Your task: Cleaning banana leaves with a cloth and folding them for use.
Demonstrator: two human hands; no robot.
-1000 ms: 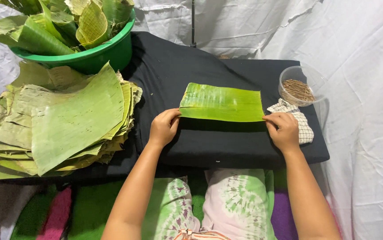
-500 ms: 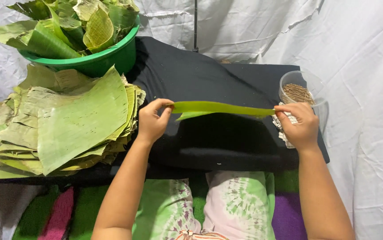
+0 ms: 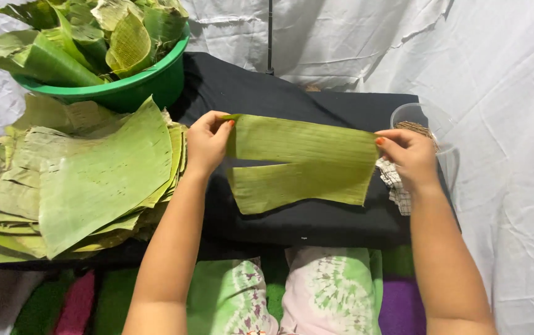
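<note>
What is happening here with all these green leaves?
A person holds one banana leaf piece up above a black cloth-covered table, the left hand pinching one top corner and the right hand the other. The leaf has a long split from its left edge. A stack of flat leaves lies at the left, with a green basin of leaves behind it.
</note>
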